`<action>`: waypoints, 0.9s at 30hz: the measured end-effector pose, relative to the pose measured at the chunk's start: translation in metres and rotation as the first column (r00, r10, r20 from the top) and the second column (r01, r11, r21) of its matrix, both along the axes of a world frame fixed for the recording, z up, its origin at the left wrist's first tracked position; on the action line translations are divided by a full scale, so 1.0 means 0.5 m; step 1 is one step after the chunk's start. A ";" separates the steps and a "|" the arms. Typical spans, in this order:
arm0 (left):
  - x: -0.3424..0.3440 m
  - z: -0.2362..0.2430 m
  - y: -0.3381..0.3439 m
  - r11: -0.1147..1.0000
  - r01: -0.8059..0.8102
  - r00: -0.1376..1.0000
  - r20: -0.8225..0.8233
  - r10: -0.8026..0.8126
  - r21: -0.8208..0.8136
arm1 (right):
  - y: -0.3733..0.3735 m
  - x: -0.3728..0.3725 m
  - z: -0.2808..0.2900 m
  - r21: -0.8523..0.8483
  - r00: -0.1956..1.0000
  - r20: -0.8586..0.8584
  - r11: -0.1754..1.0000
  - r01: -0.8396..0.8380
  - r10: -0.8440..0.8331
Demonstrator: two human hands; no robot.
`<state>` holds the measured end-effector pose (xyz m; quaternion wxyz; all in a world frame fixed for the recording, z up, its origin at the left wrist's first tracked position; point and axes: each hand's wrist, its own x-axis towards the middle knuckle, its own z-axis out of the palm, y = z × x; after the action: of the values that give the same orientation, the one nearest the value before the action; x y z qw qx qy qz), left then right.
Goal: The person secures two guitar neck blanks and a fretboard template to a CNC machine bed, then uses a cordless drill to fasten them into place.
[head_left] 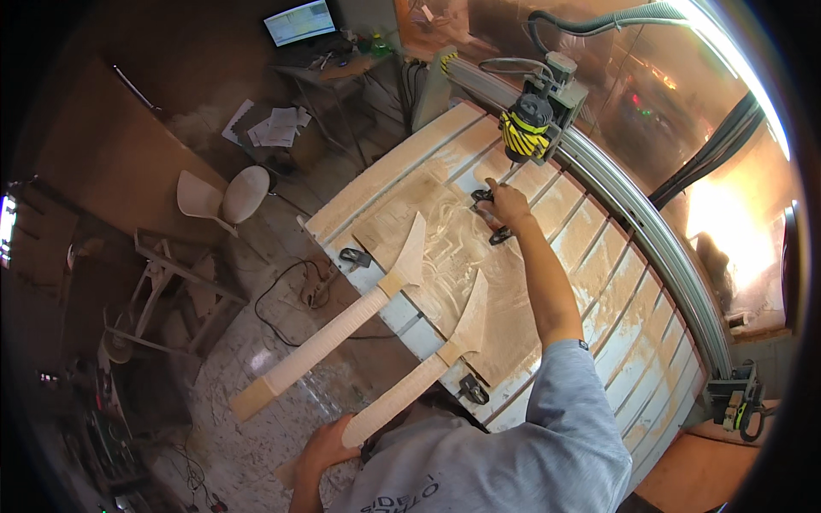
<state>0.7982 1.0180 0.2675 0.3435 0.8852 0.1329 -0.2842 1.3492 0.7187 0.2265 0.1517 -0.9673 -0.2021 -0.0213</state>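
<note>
My right hand (506, 203) grips a black clamp (500, 236) on the dust-covered wooden board (385, 214), just below the spindle head. Two pale wooden necks with angled headstocks, the left neck (325, 342) and the right neck (398, 399), lie across the board and jut past the machine bed's near-left edge. My left hand (329, 443) is low in the picture at the right neck's lower end, its fingers mostly hidden. Two more black clamps, a left clamp (355, 256) and a near clamp (473, 389), sit beside the board.
The spindle (526, 128) hangs from a curved-looking gantry rail over the slotted bed (624, 342). Beyond the bed's left are a white chair (244, 195), a wooden stool frame (175, 278), scattered papers (274, 130) and a desk (351, 73) with a monitor (299, 21). Cables cross the dusty floor (248, 462).
</note>
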 end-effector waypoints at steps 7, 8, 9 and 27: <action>0.006 -0.003 -0.001 1.000 0.014 1.000 0.001 -0.014 -0.002 | -0.121 -0.054 -0.017 -0.101 0.899 -0.208 0.906 -0.411 0.384; 0.007 -0.002 -0.002 1.000 0.012 1.000 0.003 -0.012 -0.014 | -0.120 -0.069 -0.024 -0.163 0.913 -0.212 0.908 -0.386 0.350; 0.010 -0.001 -0.001 1.000 0.012 1.000 0.003 -0.012 -0.023 | -0.125 -0.073 -0.031 -0.154 0.919 -0.192 0.915 -0.374 0.344; -0.004 -0.002 0.007 1.000 0.015 0.998 0.060 -0.016 0.023 | -0.091 -0.116 -0.041 0.066 0.989 0.000 0.987 0.147 -0.147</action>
<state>0.7963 1.0215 0.2666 0.3351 0.8983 0.1188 -0.2583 1.2910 0.6729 0.2062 0.1810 -0.9740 -0.1299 -0.0413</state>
